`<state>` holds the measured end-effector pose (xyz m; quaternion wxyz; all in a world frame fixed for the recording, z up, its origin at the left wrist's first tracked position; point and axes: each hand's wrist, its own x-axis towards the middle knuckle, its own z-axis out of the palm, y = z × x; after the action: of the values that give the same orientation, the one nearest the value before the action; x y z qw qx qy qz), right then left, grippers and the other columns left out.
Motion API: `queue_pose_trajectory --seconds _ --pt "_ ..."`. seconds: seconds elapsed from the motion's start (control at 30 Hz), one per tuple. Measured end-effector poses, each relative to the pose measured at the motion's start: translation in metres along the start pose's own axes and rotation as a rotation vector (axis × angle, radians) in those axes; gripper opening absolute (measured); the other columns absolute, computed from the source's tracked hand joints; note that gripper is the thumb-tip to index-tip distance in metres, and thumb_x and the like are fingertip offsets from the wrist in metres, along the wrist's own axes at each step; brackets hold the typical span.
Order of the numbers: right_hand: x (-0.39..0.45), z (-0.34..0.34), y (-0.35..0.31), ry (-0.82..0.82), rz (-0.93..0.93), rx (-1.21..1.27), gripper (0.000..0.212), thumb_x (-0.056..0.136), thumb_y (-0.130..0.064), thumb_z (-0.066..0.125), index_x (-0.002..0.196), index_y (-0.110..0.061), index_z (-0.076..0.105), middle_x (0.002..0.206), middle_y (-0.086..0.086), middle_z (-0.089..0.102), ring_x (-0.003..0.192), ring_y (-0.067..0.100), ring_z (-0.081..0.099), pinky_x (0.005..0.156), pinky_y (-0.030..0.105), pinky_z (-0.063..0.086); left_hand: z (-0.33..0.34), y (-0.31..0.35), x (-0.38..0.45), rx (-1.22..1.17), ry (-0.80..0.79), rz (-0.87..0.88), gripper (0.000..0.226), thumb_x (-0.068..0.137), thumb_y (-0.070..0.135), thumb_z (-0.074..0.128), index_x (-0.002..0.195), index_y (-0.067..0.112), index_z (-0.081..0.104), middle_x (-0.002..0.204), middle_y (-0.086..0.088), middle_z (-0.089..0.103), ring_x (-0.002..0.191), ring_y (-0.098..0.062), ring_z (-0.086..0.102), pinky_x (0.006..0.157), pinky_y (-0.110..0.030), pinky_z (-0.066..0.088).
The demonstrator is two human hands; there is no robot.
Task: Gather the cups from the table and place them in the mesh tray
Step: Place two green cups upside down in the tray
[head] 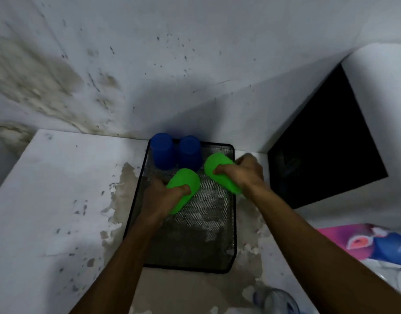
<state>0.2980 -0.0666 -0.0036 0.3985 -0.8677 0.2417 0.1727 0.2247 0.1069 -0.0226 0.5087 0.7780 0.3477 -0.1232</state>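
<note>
A black mesh tray (188,250) lies on the white table. Two blue cups stand upside down at its far end, one on the left (161,152) and one beside it (190,151). My left hand (160,197) grips a green cup (183,180), tilted over the tray's middle. My right hand (242,172) holds a second green cup (214,164), tilted above the tray's far right corner. Both green cups have their bases pointing away from me. Whether they touch the mesh is unclear.
The white table (59,200) has peeling paint near the tray. A stained wall rises right behind the tray. A dark opening (326,150) sits at right. Patterned pink and blue cloth (376,243) lies at the right edge, and a clear plastic object (274,300) near the bottom.
</note>
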Motion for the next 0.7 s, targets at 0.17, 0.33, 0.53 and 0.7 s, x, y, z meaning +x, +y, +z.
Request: queue_pose_trajectory --seconds 0.17,0.33,0.53,0.7 --pt "0.013 0.003 -0.03 0.053 -0.222 -0.31 0.069 0.062 -0.031 0.082 0.123 -0.019 0.054 0.127 0.011 0.046 0.114 0.037 0.055 0.093 0.037 0.044 -0.007 0.0 0.006 0.077 0.033 0.16 0.06 0.067 0.029 0.08 0.12 0.013 0.057 0.104 -0.002 0.057 0.086 -0.017 0.053 0.059 -0.022 0.038" --pt "0.025 0.027 -0.034 0.099 -0.381 -0.412 0.061 0.069 -0.01 0.074 0.122 -0.015 0.043 0.125 0.012 0.049 0.112 0.039 0.054 0.085 0.042 0.045 -0.011 -0.002 0.007 0.115 0.03 0.257 0.06 0.069 0.024 0.081 0.121 0.01 0.056 0.101 0.001 0.053 0.088 -0.016 0.051 0.072 -0.025 0.041" --pt "0.032 0.042 -0.027 0.146 -0.498 -0.413 0.067 0.068 -0.004 0.072 0.126 -0.016 0.04 0.126 0.012 0.049 0.113 0.037 0.047 0.07 0.038 0.037 -0.008 -0.007 0.005 0.127 0.031 0.316 0.071 0.061 0.024 0.086 0.122 0.01 0.051 0.105 0.001 0.05 0.096 -0.017 0.051 0.075 -0.028 0.039" --pt "0.032 0.045 -0.022 0.15 -0.481 -0.372 0.073 0.066 -0.003 0.071 0.128 -0.018 0.036 0.122 0.013 0.051 0.112 0.036 0.046 0.068 0.038 0.039 0.003 -0.007 -0.002 0.164 -0.006 0.408 0.075 0.058 0.02 0.087 0.121 0.011 0.048 0.104 0.003 0.049 0.091 -0.016 0.051 0.061 -0.017 0.037"
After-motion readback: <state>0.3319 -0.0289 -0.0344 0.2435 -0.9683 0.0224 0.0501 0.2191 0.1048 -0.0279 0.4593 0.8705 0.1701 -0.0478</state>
